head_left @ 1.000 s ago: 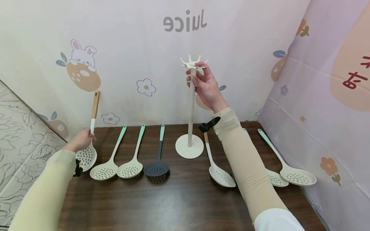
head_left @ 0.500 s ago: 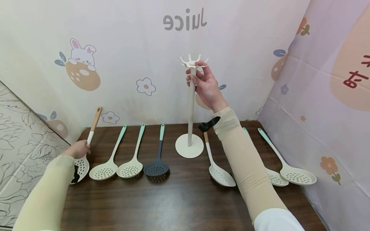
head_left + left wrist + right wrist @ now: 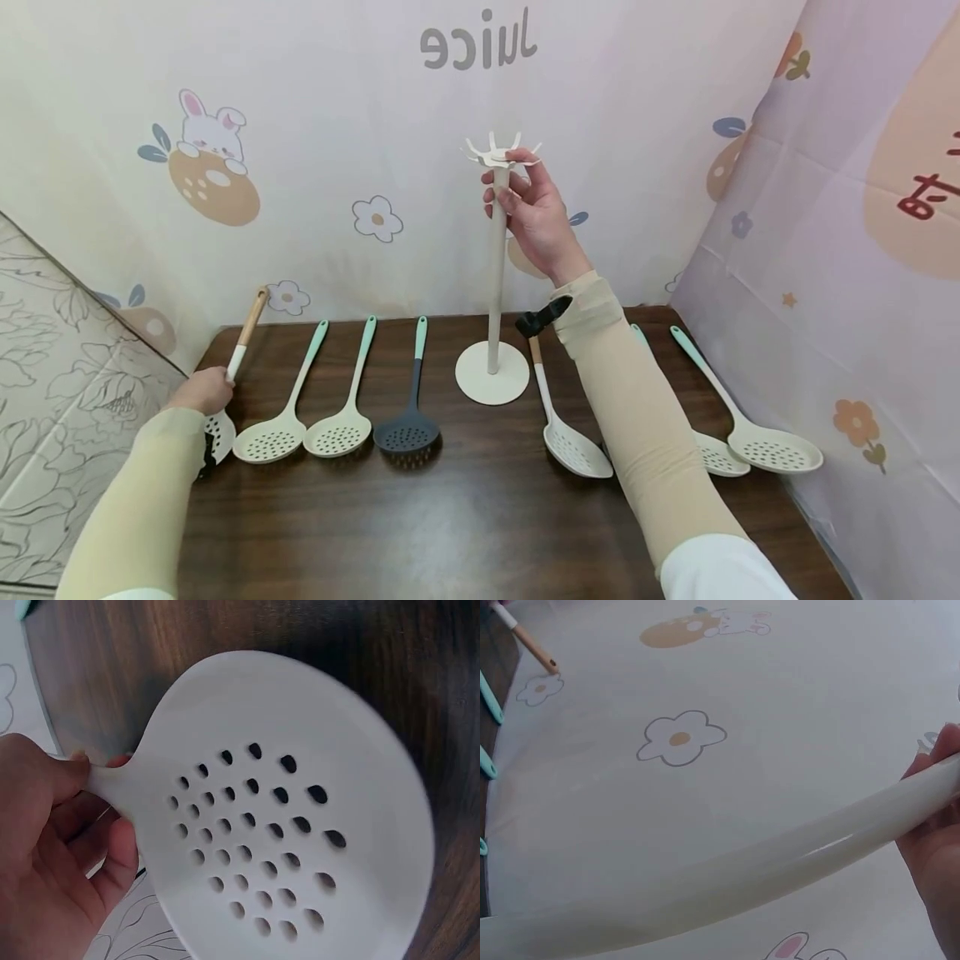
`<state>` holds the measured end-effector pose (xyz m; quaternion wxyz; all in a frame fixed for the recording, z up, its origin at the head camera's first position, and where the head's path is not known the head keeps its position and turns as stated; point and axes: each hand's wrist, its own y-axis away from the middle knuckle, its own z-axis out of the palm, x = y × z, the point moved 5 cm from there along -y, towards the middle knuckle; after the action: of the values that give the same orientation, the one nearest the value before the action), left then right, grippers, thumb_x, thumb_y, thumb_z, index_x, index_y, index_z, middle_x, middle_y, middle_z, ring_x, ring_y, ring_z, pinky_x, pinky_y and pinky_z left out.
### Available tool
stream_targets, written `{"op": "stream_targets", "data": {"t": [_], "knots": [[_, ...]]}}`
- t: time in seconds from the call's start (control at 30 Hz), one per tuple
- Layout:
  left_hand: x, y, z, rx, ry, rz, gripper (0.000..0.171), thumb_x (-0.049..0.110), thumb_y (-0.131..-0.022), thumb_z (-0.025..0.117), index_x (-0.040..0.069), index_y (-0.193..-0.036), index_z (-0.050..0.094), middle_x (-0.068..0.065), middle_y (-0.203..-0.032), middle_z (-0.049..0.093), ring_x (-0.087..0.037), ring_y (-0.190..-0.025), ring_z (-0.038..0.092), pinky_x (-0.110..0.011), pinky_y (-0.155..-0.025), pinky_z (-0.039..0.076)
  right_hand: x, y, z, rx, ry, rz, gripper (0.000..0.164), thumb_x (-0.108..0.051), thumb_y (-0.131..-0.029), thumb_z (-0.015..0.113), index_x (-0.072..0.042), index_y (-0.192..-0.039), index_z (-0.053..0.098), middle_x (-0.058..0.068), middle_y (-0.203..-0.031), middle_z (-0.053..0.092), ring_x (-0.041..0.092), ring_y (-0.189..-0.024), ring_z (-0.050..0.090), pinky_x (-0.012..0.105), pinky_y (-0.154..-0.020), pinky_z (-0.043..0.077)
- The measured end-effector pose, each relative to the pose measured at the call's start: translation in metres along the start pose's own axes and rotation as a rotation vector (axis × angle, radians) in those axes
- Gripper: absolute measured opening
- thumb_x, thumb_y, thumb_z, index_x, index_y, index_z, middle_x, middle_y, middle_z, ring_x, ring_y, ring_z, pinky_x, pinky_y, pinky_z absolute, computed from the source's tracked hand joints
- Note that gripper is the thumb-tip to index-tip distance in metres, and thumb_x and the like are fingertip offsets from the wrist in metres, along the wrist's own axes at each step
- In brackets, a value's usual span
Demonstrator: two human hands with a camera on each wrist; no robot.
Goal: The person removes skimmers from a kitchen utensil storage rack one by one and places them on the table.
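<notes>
At the far left, my left hand [image 3: 201, 392] grips a white skimmer [image 3: 285, 712] by the neck of its handle. Its wooden handle end [image 3: 255, 315] points up and away, and in the head view the hand partly covers its holed bowl. My right hand [image 3: 542, 218] holds the upper post of a white utensil stand [image 3: 496, 283], its index finger at the crown of hooks [image 3: 491, 156]. The stand is upright on its round base [image 3: 480, 375]. In the right wrist view the post [image 3: 780, 866] crosses the frame to the fingers [image 3: 949, 742].
Left of the stand lie two cream skimmers [image 3: 270, 440] [image 3: 337, 435] and a dark one [image 3: 407, 433]. To its right are a wooden-handled white skimmer [image 3: 576, 450] and mint-handled ones [image 3: 776, 450], partly behind my right arm. Printed cloth walls [image 3: 315, 167] border the brown table [image 3: 420, 533].
My left hand has lowered the skimmer and moved slightly left, tilting its handle to the right. The right hand stays on the stand. The head view has dipped a little.
</notes>
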<state>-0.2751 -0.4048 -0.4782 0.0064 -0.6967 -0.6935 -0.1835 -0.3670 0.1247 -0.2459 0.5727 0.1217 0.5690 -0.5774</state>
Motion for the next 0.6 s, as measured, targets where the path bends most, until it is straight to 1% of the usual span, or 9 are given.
{"op": "stream_targets", "data": {"t": [0.07, 0.17, 0.27, 0.4, 0.47, 0.6], "knots": [[-0.001, 0.000, 0.000, 0.016, -0.003, -0.018, 0.024, 0.003, -0.095, 0.046, -0.019, -0.102, 0.053, -0.026, -0.082, 0.058, -0.033, -0.069, 0.054, -0.044, -0.063, 0.046, 0.000, 0.000, -0.001, 0.032, 0.020, -0.014, 0.040, 0.005, -0.098, 0.054, -0.024, -0.125, 0.056, 0.019, -0.116, 0.059, 0.026, -0.093, 0.058, 0.040, -0.091, 0.049], [-0.002, -0.002, 0.002, 0.023, -0.002, -0.043, 0.023, 0.004, -0.096, 0.050, -0.017, -0.099, 0.057, -0.025, -0.080, 0.060, -0.033, -0.069, 0.055, -0.045, -0.063, 0.047, 0.002, 0.001, -0.001, 0.075, 0.044, -0.025, 0.044, 0.004, -0.097, 0.056, -0.022, -0.133, 0.054, 0.019, -0.117, 0.061, 0.026, -0.093, 0.059, 0.037, -0.090, 0.051], [-0.003, -0.004, 0.005, 0.029, 0.002, -0.071, 0.023, 0.009, -0.097, 0.056, -0.013, -0.095, 0.064, -0.019, -0.074, 0.061, -0.031, -0.067, 0.056, -0.044, -0.064, 0.047, 0.004, 0.002, -0.002, 0.102, 0.059, -0.027, 0.049, 0.003, -0.097, 0.056, -0.022, -0.139, 0.052, 0.019, -0.118, 0.061, 0.026, -0.093, 0.060, 0.036, -0.089, 0.052], [-0.002, -0.005, 0.008, 0.032, 0.019, -0.088, 0.022, 0.014, -0.097, 0.061, -0.005, -0.089, 0.069, -0.009, -0.069, 0.062, -0.026, -0.064, 0.056, -0.040, -0.060, 0.046, 0.005, 0.002, -0.001, 0.106, 0.067, -0.030, 0.051, 0.003, -0.097, 0.056, -0.025, -0.139, 0.052, 0.020, -0.119, 0.060, 0.027, -0.094, 0.059, 0.037, -0.090, 0.051], [-0.002, -0.003, 0.008, 0.031, 0.016, -0.089, 0.021, 0.014, -0.096, 0.062, -0.005, -0.091, 0.069, -0.010, -0.071, 0.064, -0.026, -0.065, 0.057, -0.040, -0.059, 0.046, 0.004, 0.002, 0.000, 0.100, 0.072, -0.031, 0.049, 0.003, -0.097, 0.055, -0.024, -0.139, 0.051, 0.021, -0.120, 0.059, 0.027, -0.095, 0.059, 0.037, -0.091, 0.051], [-0.003, 0.005, 0.005, 0.021, 0.003, -0.117, 0.023, 0.015, -0.095, 0.064, -0.007, -0.101, 0.069, -0.020, -0.084, 0.068, -0.032, -0.071, 0.062, -0.046, -0.060, 0.048, 0.004, 0.003, 0.001, 0.091, 0.063, -0.020, 0.047, 0.002, -0.097, 0.056, -0.022, -0.137, 0.051, 0.021, -0.119, 0.059, 0.029, -0.095, 0.058, 0.039, -0.092, 0.050]]}}
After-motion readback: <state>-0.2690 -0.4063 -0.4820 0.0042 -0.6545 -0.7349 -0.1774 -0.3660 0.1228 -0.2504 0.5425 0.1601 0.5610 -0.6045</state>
